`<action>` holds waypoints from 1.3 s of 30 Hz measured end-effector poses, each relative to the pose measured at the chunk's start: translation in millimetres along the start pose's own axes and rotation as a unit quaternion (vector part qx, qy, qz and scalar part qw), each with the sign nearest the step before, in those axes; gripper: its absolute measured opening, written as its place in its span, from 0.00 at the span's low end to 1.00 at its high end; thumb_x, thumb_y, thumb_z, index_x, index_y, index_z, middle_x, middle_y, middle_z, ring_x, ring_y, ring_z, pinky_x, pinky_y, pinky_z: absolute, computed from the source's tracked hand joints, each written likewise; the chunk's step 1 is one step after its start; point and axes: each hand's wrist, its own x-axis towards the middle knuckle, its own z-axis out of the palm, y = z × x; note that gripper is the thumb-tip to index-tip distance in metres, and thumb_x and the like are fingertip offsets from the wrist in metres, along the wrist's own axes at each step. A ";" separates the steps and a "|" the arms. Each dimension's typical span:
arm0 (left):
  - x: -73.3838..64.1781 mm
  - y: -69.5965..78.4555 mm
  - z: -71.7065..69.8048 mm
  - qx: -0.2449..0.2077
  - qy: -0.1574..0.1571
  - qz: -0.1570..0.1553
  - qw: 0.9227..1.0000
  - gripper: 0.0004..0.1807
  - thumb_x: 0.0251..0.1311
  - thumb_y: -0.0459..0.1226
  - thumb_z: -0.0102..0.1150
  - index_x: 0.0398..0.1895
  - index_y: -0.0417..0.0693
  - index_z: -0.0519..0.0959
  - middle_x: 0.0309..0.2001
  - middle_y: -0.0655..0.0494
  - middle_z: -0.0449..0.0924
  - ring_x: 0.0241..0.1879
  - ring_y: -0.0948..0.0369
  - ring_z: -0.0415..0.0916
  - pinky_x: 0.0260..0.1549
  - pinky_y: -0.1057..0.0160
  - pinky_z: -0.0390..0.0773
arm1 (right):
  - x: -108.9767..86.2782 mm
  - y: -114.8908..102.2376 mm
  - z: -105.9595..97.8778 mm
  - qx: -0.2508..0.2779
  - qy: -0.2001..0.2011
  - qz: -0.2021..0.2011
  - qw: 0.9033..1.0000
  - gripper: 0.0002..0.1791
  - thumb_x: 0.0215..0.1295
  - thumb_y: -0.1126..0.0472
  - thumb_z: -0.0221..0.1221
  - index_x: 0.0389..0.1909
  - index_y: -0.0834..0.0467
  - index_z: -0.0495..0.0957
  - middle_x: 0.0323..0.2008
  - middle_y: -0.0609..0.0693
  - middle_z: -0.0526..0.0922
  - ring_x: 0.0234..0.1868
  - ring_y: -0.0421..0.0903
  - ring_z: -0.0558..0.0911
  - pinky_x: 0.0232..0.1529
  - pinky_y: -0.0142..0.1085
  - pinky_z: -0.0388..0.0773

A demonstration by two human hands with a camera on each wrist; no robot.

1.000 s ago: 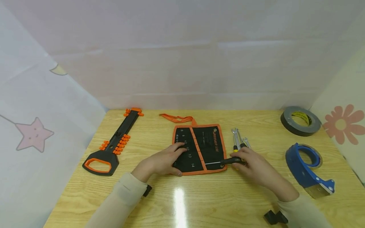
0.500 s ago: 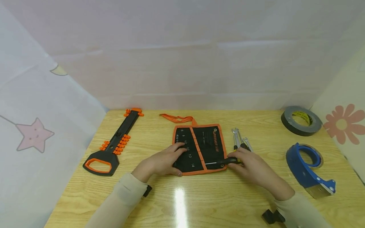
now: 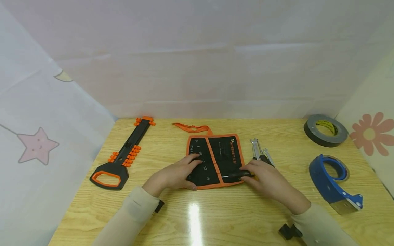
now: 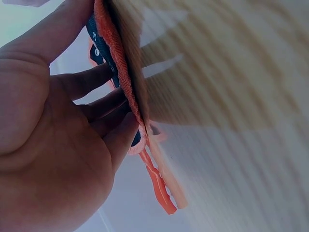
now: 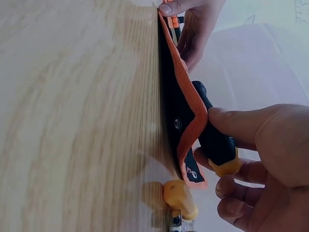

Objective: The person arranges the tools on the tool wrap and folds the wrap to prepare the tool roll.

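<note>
A black tool pouch point(image 3: 226, 148) with orange edging and printed numbers lies flat on the table. My left hand point(image 3: 175, 174) rests on its left side, fingers spread over the fabric and thumb at the near edge. Between thumb and fingers, my right hand point(image 3: 266, 181) pinches a screwdriver point(image 3: 238, 174) by its black and yellow handle. The shaft points left, its tip hidden at the orange band beside the number 14. In the right wrist view the screwdriver handle point(image 5: 215, 140) lies over the pouch's folded-up near edge. Just beyond the right hand lie wrenches point(image 3: 254, 147) and black-handled tools point(image 3: 265, 159).
A black rack point(image 3: 123, 160) with orange clips and a loop handle lies at the left. To the right are a dark tape roll point(image 3: 314, 136) and a blue tape dispenser point(image 3: 326, 184). Pale printed sheets point(image 3: 197, 78) stand behind and beside the wooden table point(image 3: 166, 222).
My right hand has slid left with the screwdriver, bringing its handle farther over the pouch and its tip deeper at the band. The left hand has stayed in place.
</note>
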 end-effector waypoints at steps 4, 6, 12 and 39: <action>0.0 -0.1 0.3 0.002 0.001 0.000 1.000 0.51 0.65 0.50 0.77 0.86 0.48 0.60 0.88 0.45 0.46 0.87 0.45 0.49 0.81 0.45 0.64 | 4.4 -1.0 2.7 -0.001 -0.007 -0.011 1.000 0.14 0.70 0.54 0.73 0.53 0.54 0.90 0.43 0.43 0.88 0.41 0.39 0.82 0.40 0.37 0.80; -0.1 -0.1 0.3 0.003 0.001 0.000 1.000 0.51 0.65 0.50 0.77 0.86 0.48 0.60 0.88 0.45 0.46 0.87 0.45 0.49 0.81 0.45 0.64 | 6.4 -1.7 4.0 0.002 -0.014 -0.014 1.000 0.14 0.71 0.55 0.72 0.53 0.55 0.89 0.44 0.44 0.88 0.42 0.41 0.84 0.40 0.38 0.81; -0.5 -0.3 1.1 0.001 0.001 0.002 1.000 0.51 0.65 0.50 0.77 0.86 0.48 0.60 0.89 0.45 0.46 0.87 0.45 0.50 0.80 0.45 0.65 | 9.9 -4.0 6.9 0.019 -0.038 -0.013 0.999 0.14 0.73 0.54 0.70 0.53 0.55 0.88 0.47 0.46 0.87 0.41 0.41 0.84 0.41 0.39 0.82; -0.3 1.5 -1.1 0.003 -0.005 -0.006 1.000 0.51 0.66 0.50 0.76 0.86 0.49 0.59 0.89 0.47 0.44 0.87 0.46 0.49 0.80 0.45 0.65 | 16.5 -5.9 15.5 0.037 -0.063 -0.005 0.997 0.17 0.77 0.55 0.67 0.60 0.59 0.84 0.54 0.52 0.82 0.41 0.40 0.83 0.41 0.38 0.84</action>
